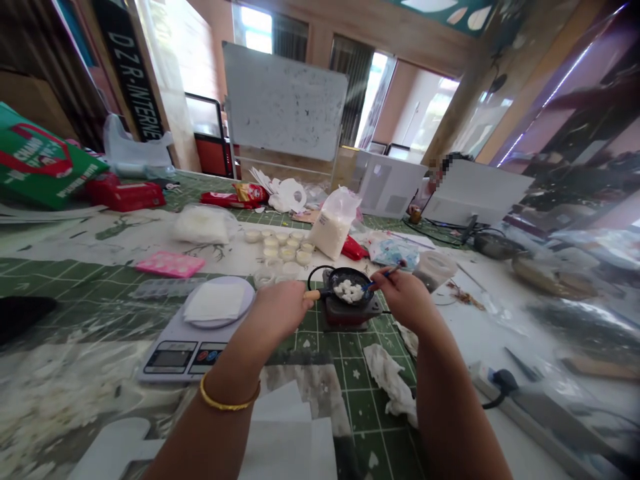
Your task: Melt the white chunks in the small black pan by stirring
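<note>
A small black pan [347, 287] sits on a miniature stove [347, 315] with a dark red base, in front of the person and between both hands. White lumps [349, 291] lie heaped in the pan. The left hand [280, 310] is closed around the pan's wooden handle [311, 295], while the right hand [400, 298] pinches a slim blue-handled utensil [386, 275], its tip reaching down into the pan. The handle points toward the left hand, so the pan's long axis runs almost level across the view. A gold bangle [230, 393] circles the left wrist.

Just behind the pan stand rows of small round cups [285, 247] holding pale contents, beside an upright plastic bag of white granules [333, 223]. To the left, a digital kitchen scale [175, 357] carries a round plate with a white paper square [215, 300]. A crumpled tissue [390, 380] lies near the right forearm on a green cutting mat [360, 393], which covers part of the cluttered table. Beyond the table, a speckled whiteboard [285, 100] stands on a frame.
</note>
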Demonstrator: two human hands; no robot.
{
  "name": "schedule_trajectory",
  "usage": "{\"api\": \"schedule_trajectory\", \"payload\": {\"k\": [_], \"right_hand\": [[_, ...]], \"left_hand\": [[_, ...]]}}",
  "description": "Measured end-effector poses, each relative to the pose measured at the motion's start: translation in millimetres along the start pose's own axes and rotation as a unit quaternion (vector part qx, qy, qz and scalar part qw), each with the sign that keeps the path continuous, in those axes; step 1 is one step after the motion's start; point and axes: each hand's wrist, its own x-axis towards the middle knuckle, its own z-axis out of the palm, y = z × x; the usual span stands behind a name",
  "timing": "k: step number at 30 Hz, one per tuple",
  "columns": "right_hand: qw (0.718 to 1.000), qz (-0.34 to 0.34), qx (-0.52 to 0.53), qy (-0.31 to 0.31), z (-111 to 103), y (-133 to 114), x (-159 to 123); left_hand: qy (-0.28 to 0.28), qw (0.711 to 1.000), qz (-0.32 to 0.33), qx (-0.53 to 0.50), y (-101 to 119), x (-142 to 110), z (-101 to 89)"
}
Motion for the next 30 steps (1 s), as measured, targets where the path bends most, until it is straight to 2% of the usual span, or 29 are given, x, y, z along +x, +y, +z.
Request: {"api": "schedule_trajectory", "payload": {"k": [3,8,13,17,21,26,30], "right_hand": [[0.999,-0.013,0.001,0.043,-1.3,-0.6,-2.3],[0.999,-0.023,-0.026,-0.016,1.1,-2.4,-2.5],[0.999,-0.033,0.001,0.042,4.6,-1.9,-1.0],[0.999,-0.028,-0.028,-0.002,7.3,-3.2,0.7],[0.999,-0.027,-0.024,0.030,5.3,-5.7,-0.5],[0.999,-0.028,-0.044,-0.011,3.9,-8.9,-2.0],[0.999,-0.029,-0.020,0.026,3.1,-9.1,-3.2]], "left_hand": [[0.003,1.000,0.009,0.004,0.3,-0.6,0.5],[0.003,1.000,0.000,-0.004,-0.6,1.4,1.3],[-0.003,1.000,0.005,-0.001,-1.7,2.2,2.0],[-0.002,1.000,0.004,-0.004,-1.3,1.4,1.5],[-0.006,1.000,0.004,-0.004,-1.1,1.1,1.2],[0.001,1.000,0.003,-0.003,-1.4,1.9,2.4],[-0.004,1.000,0.004,-0.007,-1.5,1.6,2.3]]}}
